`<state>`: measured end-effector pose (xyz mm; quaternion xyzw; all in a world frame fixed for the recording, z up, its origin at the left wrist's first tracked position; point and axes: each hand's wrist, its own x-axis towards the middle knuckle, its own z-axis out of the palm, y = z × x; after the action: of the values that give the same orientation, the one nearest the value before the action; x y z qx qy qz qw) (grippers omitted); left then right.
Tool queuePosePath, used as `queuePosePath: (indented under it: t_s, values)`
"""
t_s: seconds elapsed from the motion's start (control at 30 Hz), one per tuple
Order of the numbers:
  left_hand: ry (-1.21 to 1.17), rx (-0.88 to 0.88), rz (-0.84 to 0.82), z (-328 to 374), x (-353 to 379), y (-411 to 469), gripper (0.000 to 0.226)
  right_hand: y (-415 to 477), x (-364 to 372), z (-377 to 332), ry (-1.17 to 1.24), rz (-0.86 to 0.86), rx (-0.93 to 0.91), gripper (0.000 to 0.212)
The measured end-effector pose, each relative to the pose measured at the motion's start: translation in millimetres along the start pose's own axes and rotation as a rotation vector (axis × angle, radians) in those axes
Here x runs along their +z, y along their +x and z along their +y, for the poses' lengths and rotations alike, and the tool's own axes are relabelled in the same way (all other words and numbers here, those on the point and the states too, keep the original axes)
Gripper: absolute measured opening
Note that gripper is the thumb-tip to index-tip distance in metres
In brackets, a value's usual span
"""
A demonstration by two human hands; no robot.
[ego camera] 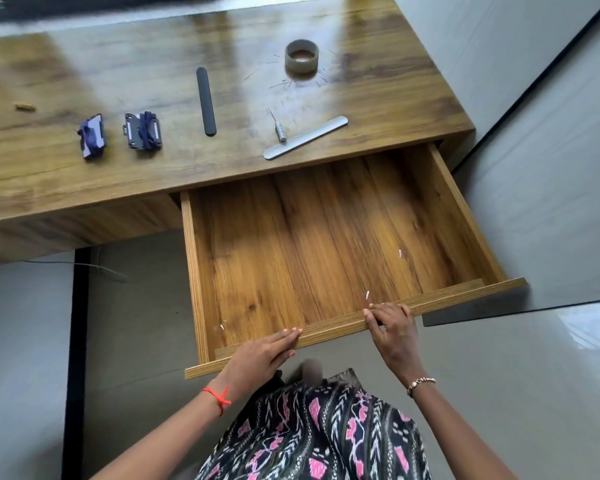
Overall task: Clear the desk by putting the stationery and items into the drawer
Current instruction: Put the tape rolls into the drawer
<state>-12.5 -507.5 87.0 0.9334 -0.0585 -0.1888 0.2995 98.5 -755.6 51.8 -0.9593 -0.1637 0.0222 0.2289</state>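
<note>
I have one view, from the head. It looks forward and down from high up. The front edge of the drawer [291,237] is near me; the far edge of the desk [66,181] is at the top.

Both bare forearms reach forward from the lower edge of view, drawing slightly closer together toward the wrists. The left grip [257,358] lies palm down, its fingers [286,337] straight and pressed together, their tips resting on the top edge of the light-brown wooden drawer front [333,328]. Its thumb sits lower, against the outer face. Just behind this grip a red thread [217,398] circles the wrist. Well to the right of it, the right grip [390,327] hooks over the same edge: fingers curled over the top, knuckles raised, thumb against the outer face below them. Just behind that grip a rose-gold chain bracelet [420,382] sits on the wrist.
</note>
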Motion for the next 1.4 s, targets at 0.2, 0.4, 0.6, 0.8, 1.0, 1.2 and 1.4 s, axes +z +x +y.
queuePosePath:
  t_s: [0.2,0.4,0.6,0.8,1.0,1.2,1.4]
  values:
    - [-0.01,-0.032,-0.043,6.7,11.0,-10.0,0.092,-17.4,-3.9,0.4,0.0,0.001,0.008,0.071]
    - [-0.032,-0.031,-0.047,13.8,23.8,-20.4,0.087,-34.3,-6.6,5.9,-0.013,0.006,-0.011,0.067]
    - [-0.007,-0.039,0.013,20.5,26.7,-25.3,0.083,-39.5,-7.5,4.6,-0.024,0.049,-0.017,0.04]
    - [0.023,-0.056,0.02,23.1,26.8,-26.3,0.083,-38.9,-10.2,2.7,-0.06,0.061,-0.018,0.039]
    - [0.02,-0.063,-0.01,28.0,21.2,-27.8,0.091,-34.1,-15.8,-4.5,-0.104,0.008,0.016,0.043]
    - [0.098,-0.029,-0.133,34.3,3.5,-33.9,0.09,-26.8,-25.6,-19.6,-0.132,-0.133,0.095,0.033]
    - [0.183,-0.024,0.002,-2.2,-7.1,-27.6,0.073,-4.2,-30.5,-52.4,-0.004,-0.188,0.166,0.031]
